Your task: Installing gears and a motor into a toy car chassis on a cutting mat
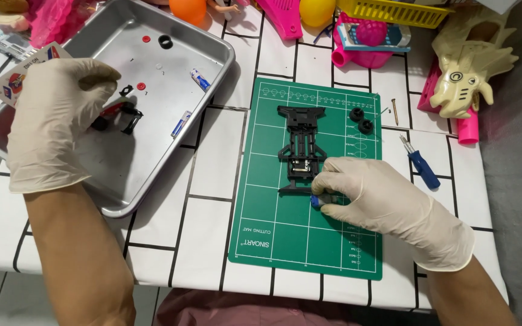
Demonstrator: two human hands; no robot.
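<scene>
My right hand [373, 196], in a cream latex glove, rests on the green cutting mat [273, 235] with its fingers pinched together on a small blue part [315, 203] at the near right corner of the black toy car chassis [300, 148]. The chassis lies lengthwise in the middle of the mat, a flat open frame of black plastic with a wider bumper at its far end and a pale metal piece showing near my fingertips. Two small black wheels [360, 119] sit just right of it, on the mat's far right edge.

My left hand [55, 121], gloved the same, hovers over the metal tray [170, 157] on the left, fingers curled down towards a cluster of black and red parts [119, 115]; I cannot tell whether it grips any of them. A white printed card [19, 75] with red and blue marks pokes out from behind that hand at the tray's far left rim. Two small blue and white tubes [199, 78] lie in the tray's right part, with red discs [141, 86] and a black ring [165, 41] farther off. A blue-handled screwdriver [421, 166] lies right of the mat, on the white tablecloth [212, 157] with black lines.
</scene>
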